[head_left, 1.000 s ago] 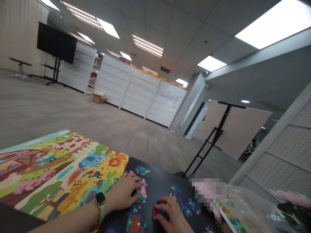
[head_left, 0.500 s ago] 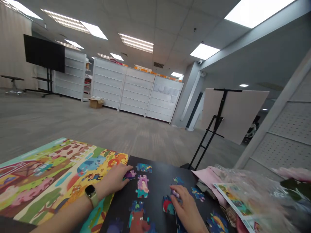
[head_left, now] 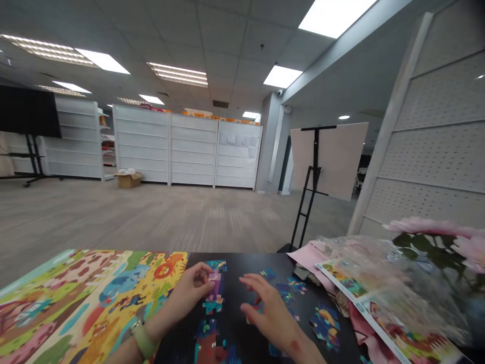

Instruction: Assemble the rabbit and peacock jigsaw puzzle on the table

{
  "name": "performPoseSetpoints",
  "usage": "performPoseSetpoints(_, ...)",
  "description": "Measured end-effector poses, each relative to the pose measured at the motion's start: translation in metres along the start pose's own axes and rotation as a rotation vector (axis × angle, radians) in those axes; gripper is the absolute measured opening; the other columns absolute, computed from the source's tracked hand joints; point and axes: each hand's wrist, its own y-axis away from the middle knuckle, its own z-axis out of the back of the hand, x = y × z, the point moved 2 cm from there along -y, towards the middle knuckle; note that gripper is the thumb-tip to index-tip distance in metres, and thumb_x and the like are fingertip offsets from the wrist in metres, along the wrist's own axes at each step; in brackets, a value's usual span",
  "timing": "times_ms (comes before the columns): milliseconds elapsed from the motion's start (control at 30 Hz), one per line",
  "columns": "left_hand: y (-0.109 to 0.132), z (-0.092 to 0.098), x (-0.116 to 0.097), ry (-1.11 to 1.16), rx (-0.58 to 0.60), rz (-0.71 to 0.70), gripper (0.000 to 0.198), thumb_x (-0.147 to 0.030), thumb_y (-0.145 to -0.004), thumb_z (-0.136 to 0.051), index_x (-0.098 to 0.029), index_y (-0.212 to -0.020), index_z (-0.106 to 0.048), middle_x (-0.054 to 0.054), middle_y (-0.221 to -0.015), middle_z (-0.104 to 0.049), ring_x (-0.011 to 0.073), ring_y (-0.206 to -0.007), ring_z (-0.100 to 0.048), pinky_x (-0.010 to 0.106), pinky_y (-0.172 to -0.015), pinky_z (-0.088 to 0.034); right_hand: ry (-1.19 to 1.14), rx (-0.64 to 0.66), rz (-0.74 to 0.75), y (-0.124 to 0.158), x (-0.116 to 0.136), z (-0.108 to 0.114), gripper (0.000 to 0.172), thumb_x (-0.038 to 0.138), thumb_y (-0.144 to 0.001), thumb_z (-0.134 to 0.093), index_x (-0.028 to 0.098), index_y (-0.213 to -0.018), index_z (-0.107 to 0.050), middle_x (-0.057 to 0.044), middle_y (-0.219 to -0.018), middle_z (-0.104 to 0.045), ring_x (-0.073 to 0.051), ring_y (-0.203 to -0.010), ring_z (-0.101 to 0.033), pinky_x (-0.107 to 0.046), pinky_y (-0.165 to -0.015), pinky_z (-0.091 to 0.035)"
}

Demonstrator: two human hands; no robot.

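My left hand, a watch band on its wrist, has its thumb and fingertips pinched at a purple puzzle piece; the fingers partly cover it. Just below is a teal-bottomed piece, and above, a blue piece. Nearer me lie joined pieces showing a brown animal. My right hand is open, fingers apart, over a red and teal piece that it mostly hides. Several loose blue pieces lie beyond and right of this hand.
A finished-looking animal picture puzzle covers the left of the black table. At right are joined pieces, pink paper, clear plastic wrap, a printed picture sheet and pink flowers. An easel board stands beyond.
My view has turned right and levelled. My left hand has moved from beside the column of pieces onto it, its fingers now curled into a pinch. My right hand has opened wider.
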Motion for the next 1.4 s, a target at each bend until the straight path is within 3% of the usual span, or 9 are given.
performPoseSetpoints(67,-0.002,-0.020,-0.008,0.038,0.027,-0.009,0.039,-0.055,-0.085,-0.058,-0.020,-0.100,-0.052,-0.003,-0.076,-0.054,0.0152,-0.065,-0.060,0.028,-0.063,-0.052,0.005,0.046,0.047,-0.006,0.019,-0.007,0.059,0.020,-0.077,-0.066,0.030,-0.135,-0.060,-0.006,-0.154,-0.047,-0.023,-0.132,-0.054,-0.032,-0.100,-0.050)
performPoseSetpoints(167,-0.002,-0.032,-0.014,0.021,0.053,-0.017,0.033,-0.049,-0.086,-0.059,-0.020,-0.099,-0.052,-0.002,-0.079,-0.057,0.0162,-0.068,-0.063,0.029,-0.065,-0.053,0.052,0.065,0.140,-0.019,0.032,-0.015,0.050,0.012,-0.075,-0.065,0.027,-0.123,-0.068,-0.005,-0.144,-0.056,-0.020,-0.132,-0.053,-0.032,-0.111,-0.040)
performPoseSetpoints(267,0.005,-0.024,-0.014,-0.082,0.063,-0.033,0.025,-0.037,-0.087,-0.057,-0.020,-0.105,-0.055,0.003,-0.089,-0.064,0.0201,-0.080,-0.067,0.032,-0.074,-0.055,0.078,0.103,0.120,-0.030,0.020,-0.021,0.040,0.009,-0.073,-0.065,0.026,-0.109,-0.073,-0.003,-0.131,-0.065,-0.019,-0.121,-0.061,-0.029,-0.107,-0.041)
performPoseSetpoints(400,0.019,-0.008,-0.009,-0.295,0.088,-0.078,0.039,-0.024,-0.071,-0.077,-0.026,-0.108,-0.066,0.006,-0.119,-0.066,0.0303,-0.115,-0.058,0.042,-0.100,-0.044,0.123,0.154,0.030,-0.038,-0.009,-0.027,0.030,0.014,-0.073,-0.070,0.023,-0.100,-0.078,-0.008,-0.125,-0.070,-0.024,-0.117,-0.064,-0.036,-0.105,-0.044)
performPoseSetpoints(800,0.025,-0.004,-0.007,-0.447,0.195,-0.117,0.032,-0.022,-0.080,-0.074,-0.032,-0.111,-0.071,0.002,-0.125,-0.066,0.0274,-0.117,-0.057,0.041,-0.103,-0.043,0.192,0.256,0.059,-0.027,-0.003,-0.037,0.026,0.019,-0.082,-0.065,0.029,-0.101,-0.080,-0.005,-0.124,-0.069,-0.022,-0.119,-0.062,-0.036,-0.107,-0.043)
performPoseSetpoints(900,0.027,-0.003,-0.009,-0.484,0.238,-0.150,0.034,-0.021,-0.084,-0.069,-0.038,-0.113,-0.071,0.001,-0.131,-0.062,0.0282,-0.121,-0.056,0.044,-0.105,-0.041,0.196,0.198,0.072,-0.028,-0.007,-0.025,0.029,0.022,-0.085,-0.063,0.031,-0.107,-0.078,-0.004,-0.130,-0.067,-0.022,-0.123,-0.061,-0.035,-0.108,-0.043)
performPoseSetpoints(1033,0.029,-0.002,-0.014,-0.540,0.272,-0.157,0.035,-0.018,-0.088,-0.063,-0.040,-0.114,-0.071,0.002,-0.136,-0.059,0.0296,-0.126,-0.054,0.048,-0.107,-0.041,0.248,-0.116,-0.005,-0.038,-0.035,0.028,0.039,0.026,-0.094,-0.043,0.021,-0.122,-0.070,-0.011,-0.132,-0.066,-0.023,-0.122,-0.061,-0.037,-0.106,-0.045)
performPoseSetpoints(1167,0.030,-0.004,-0.021,-0.535,0.303,-0.133,0.038,-0.015,-0.089,-0.058,-0.039,-0.116,-0.070,0.003,-0.139,-0.058,0.0304,-0.129,-0.052,0.049,-0.109,-0.040,0.326,-0.234,-0.158,-0.036,-0.070,0.073,0.045,0.021,-0.094,-0.032,0.015,-0.118,-0.069,-0.014,-0.120,-0.071,-0.025,-0.114,-0.065,-0.038,-0.100,-0.047)
performPoseSetpoints(1400,0.032,-0.011,-0.016,-0.556,0.300,-0.127,0.043,-0.013,-0.091,-0.052,-0.041,-0.118,-0.070,0.002,-0.141,-0.057,0.0307,-0.130,-0.052,0.051,-0.110,-0.040,0.389,-0.047,-0.232,-0.015,-0.093,0.035,0.025,0.024,-0.078,-0.061,0.020,-0.097,-0.078,-0.008,-0.101,-0.073,-0.025,-0.101,-0.065,-0.031,-0.091,-0.046)
